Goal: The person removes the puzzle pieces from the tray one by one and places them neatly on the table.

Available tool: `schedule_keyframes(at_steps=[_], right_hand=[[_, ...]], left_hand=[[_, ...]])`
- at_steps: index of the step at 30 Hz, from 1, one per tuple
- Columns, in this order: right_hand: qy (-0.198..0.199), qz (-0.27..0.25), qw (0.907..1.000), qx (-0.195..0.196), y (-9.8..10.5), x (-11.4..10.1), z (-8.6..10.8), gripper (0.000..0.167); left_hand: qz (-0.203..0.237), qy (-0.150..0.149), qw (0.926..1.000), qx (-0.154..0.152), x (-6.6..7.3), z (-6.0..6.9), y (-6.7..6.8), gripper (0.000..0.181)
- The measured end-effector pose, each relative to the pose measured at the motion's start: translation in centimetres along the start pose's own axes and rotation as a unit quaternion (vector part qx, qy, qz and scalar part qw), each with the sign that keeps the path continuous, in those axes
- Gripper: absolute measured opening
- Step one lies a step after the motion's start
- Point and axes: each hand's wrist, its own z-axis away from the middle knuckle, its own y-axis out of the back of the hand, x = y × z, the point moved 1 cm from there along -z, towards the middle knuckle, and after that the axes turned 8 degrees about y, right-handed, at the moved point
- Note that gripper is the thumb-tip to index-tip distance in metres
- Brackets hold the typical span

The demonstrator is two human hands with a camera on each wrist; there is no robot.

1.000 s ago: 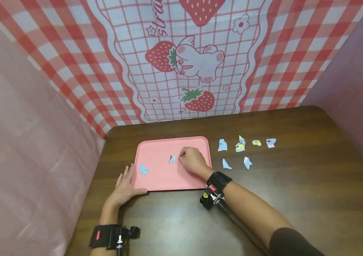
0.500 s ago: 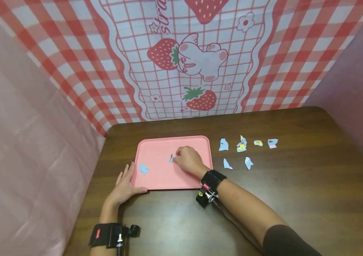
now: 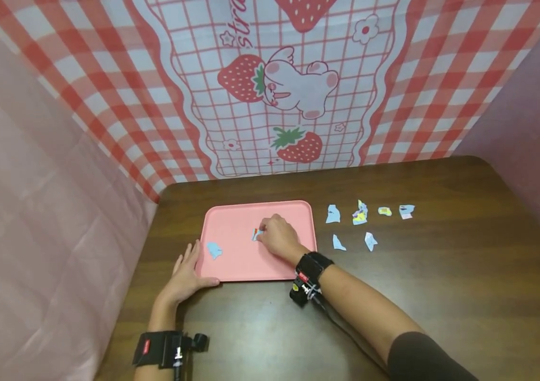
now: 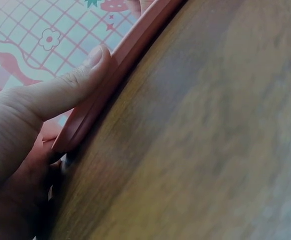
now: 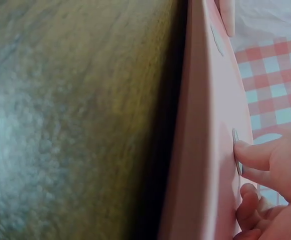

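A pink tray (image 3: 236, 270) lies on the table. My left hand (image 3: 185, 278) rests at its near left corner, fingers spread along the left side. The left wrist view shows the left thumb (image 4: 78, 82) laid straight against the rim. Over the middle of the tray, my right hand (image 3: 279, 238) has its fingers curled and pinches the edge of a light blue paper scrap with a red mark (image 3: 255, 236). Part of that scrap is hidden by the fingertips. Another light blue paper scrap (image 3: 214, 250) lies flat at the tray's left, near the left hand.
Right of the tray, several paper scraps lie in two rows, among them a yellow-and-blue scrap (image 3: 360, 212), a small yellow scrap (image 3: 385, 211) and a pale blue scrap (image 3: 370, 241). A checked strawberry cloth (image 3: 298, 95) hangs behind the table (image 3: 441, 286).
My right hand has moved a little to the left, and its fingertips now meet the red-marked scrap. My left hand has stayed at the tray corner.
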Motion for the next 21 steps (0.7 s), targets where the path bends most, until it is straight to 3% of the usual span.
schedule_keyframes(at_steps=[7, 12, 16, 21], right_hand=[[-0.008, -0.011, 0.9999, 0.002, -0.18, -0.17, -0.07, 0.016], [0.013, -0.078, 0.9969, 0.002, 0.00, -0.09, 0.09, 0.010], [0.031, -0.148, 0.9885, 0.000, 0.42, -0.01, 0.27, 0.010], [0.026, -0.179, 0.9834, -0.002, 0.62, 0.23, 0.51, 0.008]], left_hand=[[-0.002, -0.001, 1.0000, -0.001, -0.05, 0.07, 0.05, 0.124], [-0.004, 0.004, 1.0000, -0.001, -0.15, 0.06, -0.07, 0.125], [0.001, 0.003, 1.0000, -0.002, -0.08, 0.10, -0.10, 0.125], [-0.001, 0.003, 1.0000, 0.002, 0.06, 0.22, 0.00, 0.124]])
